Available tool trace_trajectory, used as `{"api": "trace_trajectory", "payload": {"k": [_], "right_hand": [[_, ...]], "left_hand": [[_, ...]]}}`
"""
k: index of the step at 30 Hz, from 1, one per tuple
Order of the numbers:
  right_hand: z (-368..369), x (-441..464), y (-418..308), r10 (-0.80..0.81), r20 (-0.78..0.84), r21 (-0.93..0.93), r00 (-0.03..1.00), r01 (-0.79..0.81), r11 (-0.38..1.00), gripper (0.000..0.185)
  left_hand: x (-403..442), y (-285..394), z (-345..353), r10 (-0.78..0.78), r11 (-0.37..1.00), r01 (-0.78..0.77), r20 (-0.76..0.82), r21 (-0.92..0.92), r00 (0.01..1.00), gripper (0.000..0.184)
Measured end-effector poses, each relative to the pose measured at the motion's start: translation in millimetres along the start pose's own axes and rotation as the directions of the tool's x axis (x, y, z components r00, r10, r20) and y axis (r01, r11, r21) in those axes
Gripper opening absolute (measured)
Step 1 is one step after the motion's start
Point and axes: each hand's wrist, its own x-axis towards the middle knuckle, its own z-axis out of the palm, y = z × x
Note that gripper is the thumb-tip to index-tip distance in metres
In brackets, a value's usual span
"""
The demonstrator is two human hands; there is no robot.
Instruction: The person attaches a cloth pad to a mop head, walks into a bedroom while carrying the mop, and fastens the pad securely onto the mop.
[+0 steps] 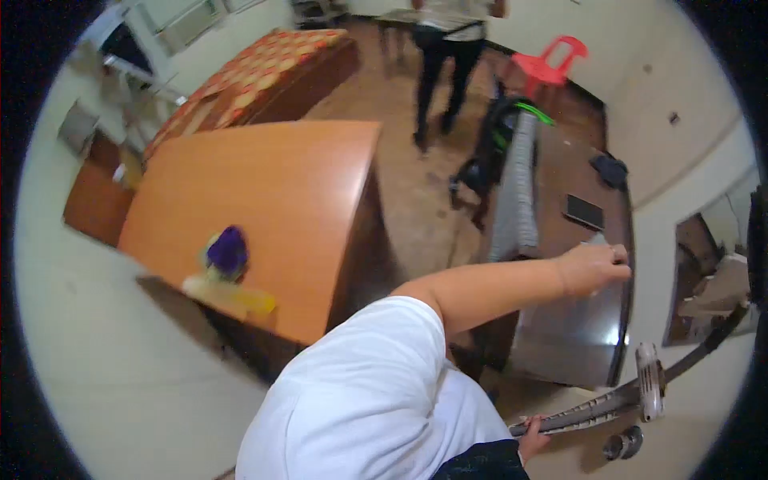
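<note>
My left hand (596, 268) is reached out over the dark glossy table (564, 336) at the right, its fingers closed on something I cannot make out. A small grey piece shows just above its knuckles. A black phone-like slab (584, 211) lies on that table beyond the hand. Low in the view, my right hand (534, 439) is partly seen, its fingers at the end of a long, curved, dark and whitish strap-like object (592, 413). A pale slotted piece (650, 382) sits across this object.
An orange-brown table (264, 176) at the left holds a purple item (227, 251) and a yellow one (240, 298). Farther back are a patterned bed (264, 68), a standing person (448, 64), a red chair (548, 68) and a black-and-green bag (500, 132).
</note>
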Motion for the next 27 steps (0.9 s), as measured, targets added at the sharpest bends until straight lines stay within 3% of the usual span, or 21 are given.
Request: {"api": "trace_trajectory", "payload": {"k": [2,5,11,14,17,20,23,24,26,27], "right_hand": [[-9.0,11.8,11.0,-0.036,0.126,0.052,0.991,0.029,0.998,0.009],[-22.8,20.5,16.4,-0.133,0.277,0.136,0.952,0.099,0.986,0.01],[-37.8,11.0,-24.9,-0.06,0.504,0.062,0.862,0.033,0.998,0.012],[-45.5,10.1,-41.7,-0.002,0.58,0.013,0.815,-0.007,1.0,0.016],[-60.4,11.1,-65.9,0.027,0.746,-0.088,0.665,0.058,0.994,0.019],[-63.4,-24.6,-117.5,0.046,0.727,-0.093,0.686,0.032,0.995,0.023],[-88.2,-10.1,-94.7,0.027,0.731,-0.155,0.682,0.127,0.98,0.053],[-91.6,-12.7,-97.5,0.024,0.746,-0.187,0.666,0.174,0.967,0.065],[-110.6,-11.3,-96.8,0.097,0.842,-0.151,0.531,0.06,0.987,0.049],[-114.1,-15.0,-100.1,0.13,0.88,-0.143,0.457,-0.006,0.99,0.041]], "left_hand": [[-20.0,39.5,-28.3,-0.101,0.995,0.1,-0.046,-0.026,0.994,0.029],[-58.9,90.6,-61.9,-0.157,0.978,0.177,-0.173,0.108,0.972,0.024],[-123.4,171.4,-101.2,-0.474,0.839,0.477,-0.078,0.261,0.877,0.017],[-133.3,206.6,-125.3,-0.69,0.665,0.655,-0.041,0.359,0.723,0.017],[-143.9,224.5,-145.2,-0.75,0.608,0.707,-0.03,0.362,0.66,0.021],[-143.3,233.8,-157.9,-0.812,0.521,0.77,-0.065,0.367,0.58,0.026],[-139.8,241.2,-170.9,-0.845,0.494,0.777,0.005,0.39,0.535,0.034],[-137.1,248.0,-182.2,-0.817,0.525,0.751,-0.008,0.402,0.576,0.037],[-134.3,262.2,-182.9,-0.765,0.577,0.703,-0.026,0.415,0.643,0.042],[-131.4,266.8,-185.7,-0.779,0.572,0.725,-0.021,0.383,0.626,0.044]]}}
